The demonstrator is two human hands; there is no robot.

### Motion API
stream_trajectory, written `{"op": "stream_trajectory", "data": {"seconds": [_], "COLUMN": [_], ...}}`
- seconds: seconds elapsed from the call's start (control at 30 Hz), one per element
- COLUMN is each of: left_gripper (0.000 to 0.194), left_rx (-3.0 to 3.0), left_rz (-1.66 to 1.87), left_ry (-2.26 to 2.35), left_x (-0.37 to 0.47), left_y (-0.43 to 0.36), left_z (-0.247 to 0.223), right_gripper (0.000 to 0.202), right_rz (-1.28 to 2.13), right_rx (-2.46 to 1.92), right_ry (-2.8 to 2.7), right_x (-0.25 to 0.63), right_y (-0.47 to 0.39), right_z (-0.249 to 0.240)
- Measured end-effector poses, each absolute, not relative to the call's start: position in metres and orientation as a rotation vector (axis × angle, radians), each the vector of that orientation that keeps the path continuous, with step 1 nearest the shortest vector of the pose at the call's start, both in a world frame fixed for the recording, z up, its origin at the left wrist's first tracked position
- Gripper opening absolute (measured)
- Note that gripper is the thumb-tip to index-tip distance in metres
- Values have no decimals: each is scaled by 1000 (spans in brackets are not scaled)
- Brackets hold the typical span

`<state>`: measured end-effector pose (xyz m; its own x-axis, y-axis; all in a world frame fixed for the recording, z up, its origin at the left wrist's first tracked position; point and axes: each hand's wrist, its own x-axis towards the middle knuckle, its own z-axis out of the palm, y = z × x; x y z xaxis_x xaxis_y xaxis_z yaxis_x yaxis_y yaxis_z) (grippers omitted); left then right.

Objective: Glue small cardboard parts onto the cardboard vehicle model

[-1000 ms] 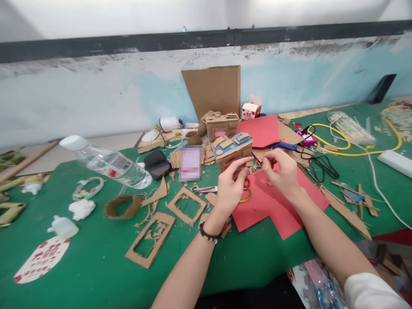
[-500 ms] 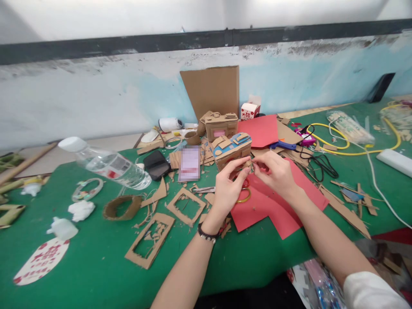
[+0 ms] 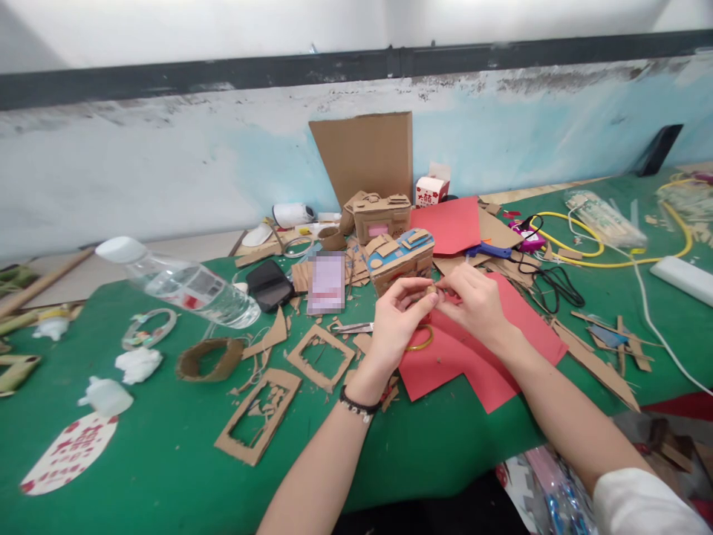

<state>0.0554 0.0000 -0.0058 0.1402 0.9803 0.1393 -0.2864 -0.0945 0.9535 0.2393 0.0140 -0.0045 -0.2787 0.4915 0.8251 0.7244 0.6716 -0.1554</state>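
My left hand [image 3: 402, 316] and my right hand [image 3: 473, 303] meet fingertip to fingertip above the red paper [image 3: 445, 365]. Both are closed in a pinch around something small and brownish, mostly hidden by the fingers. Just behind them stands a cardboard model with a blue top [image 3: 399, 260]. Scissors [image 3: 356, 328] lie beside and partly under my left hand, with a yellow ring [image 3: 422, 339] showing below it. Farther back is a second cardboard model shaped like a camera [image 3: 382, 218].
Cardboard frames [image 3: 259, 416] and a cardboard ring [image 3: 209, 360] lie on the green table [image 3: 183, 468]. A water bottle [image 3: 181, 286] leans at left. A blue glue gun [image 3: 489, 251], black cable [image 3: 557, 286] and cardboard strips [image 3: 598, 365] are at right.
My fingertips have drawn closer together and shifted slightly down, now covering more of the small piece. My right hand has moved slightly left. The view has shifted a little.
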Motion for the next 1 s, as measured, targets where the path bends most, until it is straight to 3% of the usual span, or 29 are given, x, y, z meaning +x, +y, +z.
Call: {"op": "stream_trajectory", "data": {"seconds": [1.0], "left_gripper": [41], "left_rx": [1057], "left_rz": [1426], "left_ry": [863], "left_x": [66], "left_y": [-4], "left_z": [-2], "right_gripper": [26], "right_rz": [-526], "right_rx": [-971], "right_ry": [-1811], "right_x": [223], "right_y": [1], "right_z": [0]}}
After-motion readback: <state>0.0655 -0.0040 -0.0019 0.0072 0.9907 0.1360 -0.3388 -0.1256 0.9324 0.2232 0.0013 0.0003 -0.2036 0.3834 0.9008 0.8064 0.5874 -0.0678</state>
